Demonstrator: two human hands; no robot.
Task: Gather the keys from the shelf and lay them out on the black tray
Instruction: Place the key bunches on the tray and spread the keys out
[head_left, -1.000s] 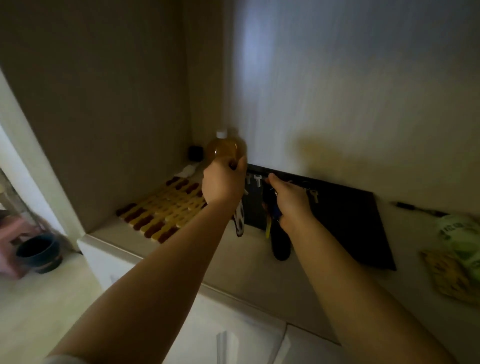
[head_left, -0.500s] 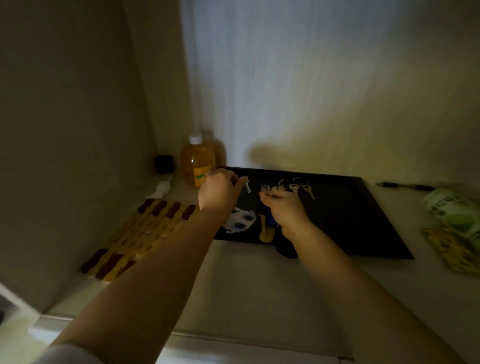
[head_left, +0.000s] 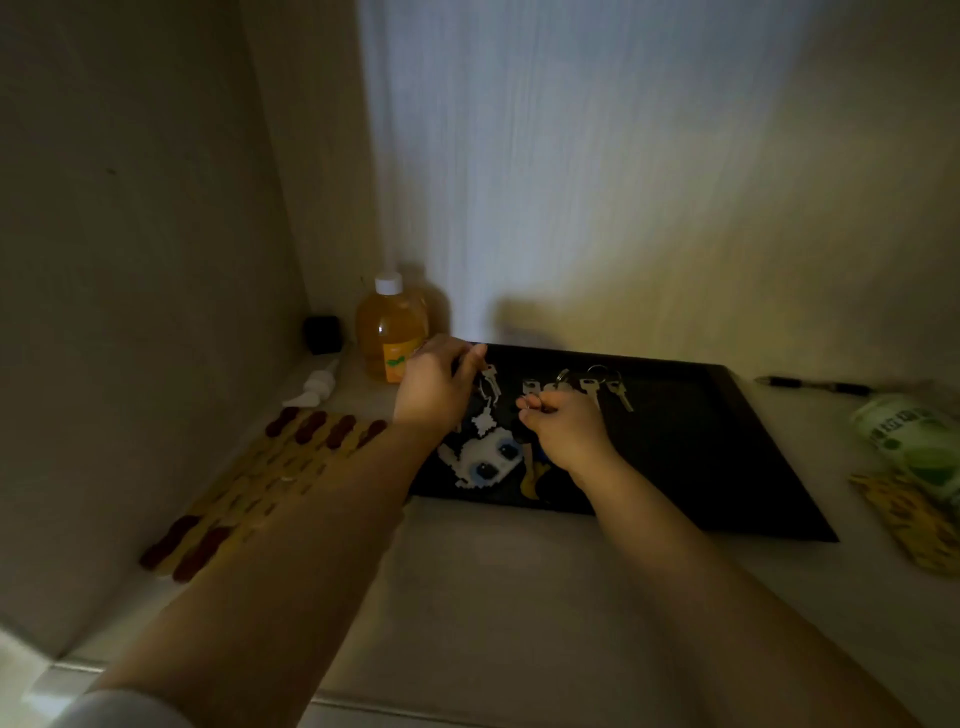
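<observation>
Now left hand (head_left: 434, 384) fingers pinch key (head_left: 489, 378) over black tray (head_left: 727, 467); right hand (head_left: 563, 426) fingers pinch ring (head_left: 525, 414).

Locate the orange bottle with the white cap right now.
In the head view the orange bottle stands upright at the back left of the shelf, just off the black tray's far-left corner, behind the left hand and right of a small black cube.

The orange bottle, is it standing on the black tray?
No, the orange bottle stands on the shelf beside the black tray's far left corner.
</observation>
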